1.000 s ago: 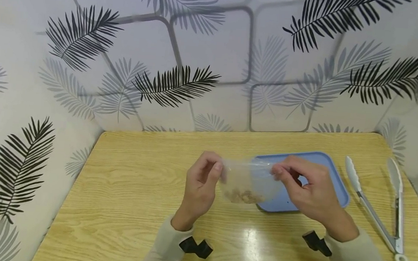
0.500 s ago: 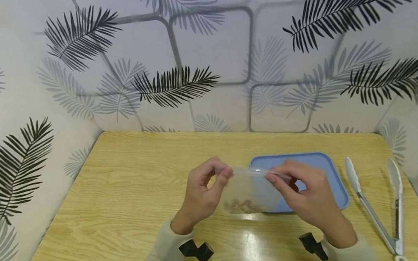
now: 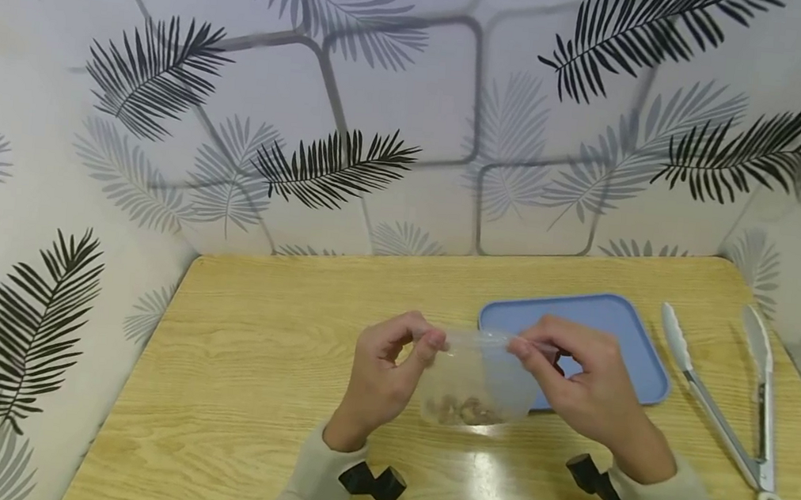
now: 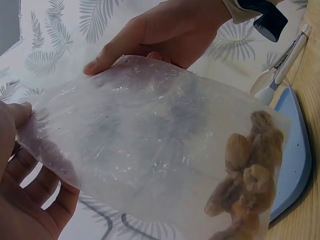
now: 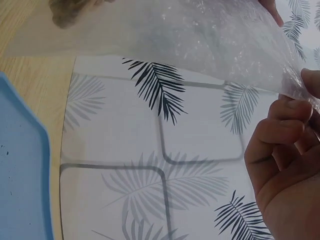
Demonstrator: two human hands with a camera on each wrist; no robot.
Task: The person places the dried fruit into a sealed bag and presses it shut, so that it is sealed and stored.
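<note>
A clear plastic bag [image 3: 464,375] hangs between my two hands above the table, its top edge stretched across. My left hand [image 3: 387,372] pinches the upper left corner between thumb and fingers. At the upper right corner, my right hand [image 3: 592,382] pinches the plastic the same way. Several brown, wrinkled pieces [image 4: 250,172], like dried fruit, lie gathered along the bottom of the bag in the left wrist view. In the right wrist view, the curled fingers [image 5: 285,125] hold the bag's edge. Whether the bag's mouth is sealed, I cannot tell.
A blue tray [image 3: 630,353] lies on the wooden table [image 3: 240,363] behind my right hand, partly covered by it. Metal tongs [image 3: 718,413] with white tips lie spread to the right of the tray. A leaf-patterned wall [image 3: 427,109] rises behind the table.
Both hands have lowered the bag slightly toward me, and the left hand has come a little closer to the right. More of the tray's left side shows.
</note>
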